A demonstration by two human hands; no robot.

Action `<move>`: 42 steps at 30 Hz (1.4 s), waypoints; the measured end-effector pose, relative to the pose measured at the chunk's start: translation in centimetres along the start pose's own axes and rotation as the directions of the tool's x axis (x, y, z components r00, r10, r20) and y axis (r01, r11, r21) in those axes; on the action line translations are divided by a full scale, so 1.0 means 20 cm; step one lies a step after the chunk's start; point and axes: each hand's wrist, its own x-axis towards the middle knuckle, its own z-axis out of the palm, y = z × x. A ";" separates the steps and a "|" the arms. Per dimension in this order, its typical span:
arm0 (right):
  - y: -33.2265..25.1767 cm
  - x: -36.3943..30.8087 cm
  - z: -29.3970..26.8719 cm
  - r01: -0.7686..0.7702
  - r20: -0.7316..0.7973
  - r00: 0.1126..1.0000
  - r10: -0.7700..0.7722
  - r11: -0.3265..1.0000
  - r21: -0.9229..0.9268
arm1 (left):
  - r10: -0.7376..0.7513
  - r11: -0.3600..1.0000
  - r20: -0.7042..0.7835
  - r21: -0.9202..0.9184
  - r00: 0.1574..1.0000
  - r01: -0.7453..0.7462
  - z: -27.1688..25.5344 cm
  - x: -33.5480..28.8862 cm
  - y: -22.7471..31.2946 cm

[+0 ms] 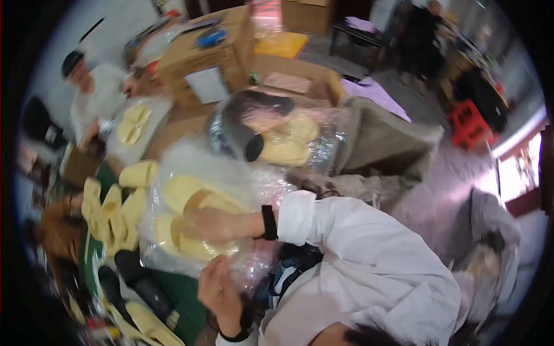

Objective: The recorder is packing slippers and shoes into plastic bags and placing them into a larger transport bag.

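Right hand (210, 224) grip flat on the bagged yellow slippers (190, 222) at frame centre-left, long axis up-left; left hand (219, 291) pinches the bag edge just below.

- Clear plastic bag (254, 184), glossy and crinkled, under the fingers (199, 222) of the right hand.
- Yellow slippers (190, 199) inside it, matt, foam-like (smooth skin).
- White sleeve (358, 254) behind the fingers, matt cloth.
- Cardboard box (202, 49) well beyond the fingers, dull brown paper board.
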 end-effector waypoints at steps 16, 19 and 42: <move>-0.23 -0.74 -0.94 -0.110 -0.565 0.819 0.102 0.994 0.020 | 0.698 0.657 0.217 -0.572 0.682 -0.491 0.12 0.34 0.51; -0.30 -1.01 -1.25 -0.278 -0.629 0.689 0.361 0.933 0.230 | 0.608 0.594 0.015 -0.671 0.794 -0.443 0.28 0.31 0.51; 0.10 -2.32 -1.28 -0.766 -0.462 0.165 0.871 0.408 0.496 | 0.705 0.523 0.697 -0.389 0.129 -0.759 1.46 0.09 0.38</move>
